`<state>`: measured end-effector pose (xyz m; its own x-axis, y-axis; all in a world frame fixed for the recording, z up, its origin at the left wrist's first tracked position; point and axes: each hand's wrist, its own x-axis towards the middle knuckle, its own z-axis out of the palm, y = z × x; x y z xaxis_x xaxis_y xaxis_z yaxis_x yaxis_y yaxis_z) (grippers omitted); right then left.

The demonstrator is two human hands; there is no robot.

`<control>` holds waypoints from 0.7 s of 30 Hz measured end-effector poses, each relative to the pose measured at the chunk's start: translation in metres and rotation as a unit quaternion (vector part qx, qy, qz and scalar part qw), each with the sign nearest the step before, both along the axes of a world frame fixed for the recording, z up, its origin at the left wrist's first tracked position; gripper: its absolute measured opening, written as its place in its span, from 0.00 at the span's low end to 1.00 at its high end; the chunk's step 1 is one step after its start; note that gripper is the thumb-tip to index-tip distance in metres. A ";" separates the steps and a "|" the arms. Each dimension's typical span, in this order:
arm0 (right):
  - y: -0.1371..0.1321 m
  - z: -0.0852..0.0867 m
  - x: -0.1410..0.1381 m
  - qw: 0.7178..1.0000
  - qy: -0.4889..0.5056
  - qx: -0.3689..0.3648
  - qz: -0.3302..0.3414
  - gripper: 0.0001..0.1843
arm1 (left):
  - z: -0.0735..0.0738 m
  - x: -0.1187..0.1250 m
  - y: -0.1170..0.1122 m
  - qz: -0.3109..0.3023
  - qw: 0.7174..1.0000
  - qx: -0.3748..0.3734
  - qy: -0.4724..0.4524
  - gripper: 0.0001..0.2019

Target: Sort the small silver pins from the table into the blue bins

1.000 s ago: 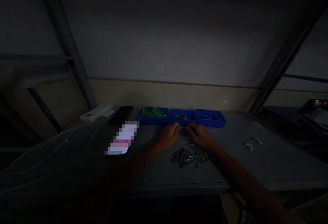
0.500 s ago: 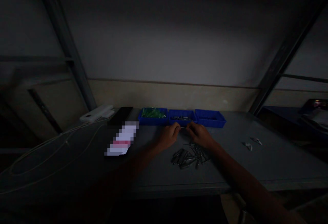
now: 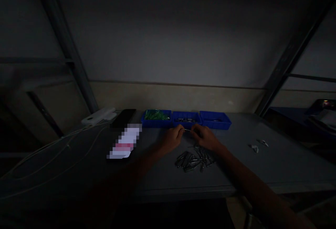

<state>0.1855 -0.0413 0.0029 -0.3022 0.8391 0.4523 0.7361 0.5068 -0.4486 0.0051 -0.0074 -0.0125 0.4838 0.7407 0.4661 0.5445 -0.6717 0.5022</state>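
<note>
My left hand [image 3: 172,138] and my right hand [image 3: 205,136] are close together over the grey table [image 3: 275,166], both pinched on a thin metal pin [image 3: 188,130] that spans the gap between their fingertips. Just in front of the hands lies a heap of several small metal parts [image 3: 194,159]. Behind the hands stand three blue trays in a row: the left tray [image 3: 156,118] holds green pieces, the middle tray [image 3: 187,119] holds metal parts, and the contents of the right tray [image 3: 215,120] are too dark to make out.
A blurred white and pink paper [image 3: 126,141] lies to the left, next to a black flat object [image 3: 123,117] and a white device [image 3: 99,115] with cables [image 3: 52,152]. Two small pale pieces [image 3: 258,145] lie at the right. A wall rises behind the table.
Both hands stay pinched on the pin in nearly the same place; the fingertips have drawn slightly closer together. Nothing else on the table has moved.
</note>
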 end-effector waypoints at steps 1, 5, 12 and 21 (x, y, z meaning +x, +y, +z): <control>0.000 0.000 0.000 1.000 0.000 0.003 0.000 0.06 | 0.000 0.000 0.000 -0.003 1.000 -0.001 -0.001 0.11; 0.001 -0.001 0.000 1.000 -0.003 0.008 0.004 0.06 | 0.003 0.000 -0.003 -0.003 1.000 -0.006 -0.011 0.11; 0.000 0.000 -0.002 1.000 -0.020 0.010 -0.001 0.10 | 0.002 0.001 -0.001 -0.001 1.000 0.009 -0.025 0.11; 0.000 -0.001 -0.001 1.000 0.005 -0.002 -0.006 0.06 | 0.000 0.001 0.001 0.004 1.000 0.011 -0.020 0.12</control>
<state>0.1842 -0.0409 0.0017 -0.2877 0.8445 0.4516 0.7374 0.4962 -0.4582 0.0061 -0.0068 -0.0126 0.4581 0.7338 0.5017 0.5299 -0.6786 0.5087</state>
